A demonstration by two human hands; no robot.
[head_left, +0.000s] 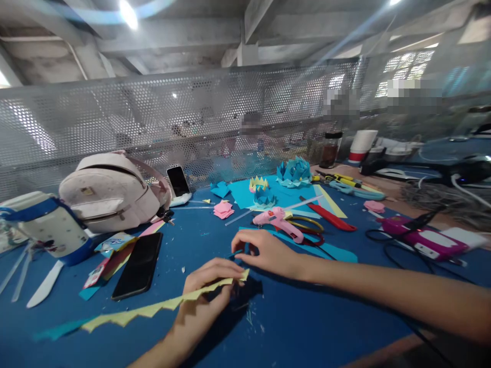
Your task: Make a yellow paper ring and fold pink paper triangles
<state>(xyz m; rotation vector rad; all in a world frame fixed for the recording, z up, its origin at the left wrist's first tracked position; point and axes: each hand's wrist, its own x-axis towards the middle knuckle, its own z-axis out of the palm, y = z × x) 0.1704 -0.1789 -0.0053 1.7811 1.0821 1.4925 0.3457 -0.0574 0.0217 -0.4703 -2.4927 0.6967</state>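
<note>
A long zigzag-edged yellow paper strip (163, 306) runs from the lower left up to the fingers of my left hand (209, 286), which are closed on its right end. The strip's far left end is blue. Close by, my right hand (264, 250) has thumb and fingers curled together around a small piece of blue paper (238, 253). Behind my right hand lies a pink glue gun (278, 222). Beyond it stand a small blue and yellow paper flower (263, 194) and a larger blue paper flower (294, 173).
At the left are a pale backpack (111, 191), a blue-and-white container (57, 225) and a black phone (138, 266). A red cutter (333, 217), pliers (343, 180) and a magenta device (422, 237) with cables lie right. A perforated metal screen (153, 117) stands behind.
</note>
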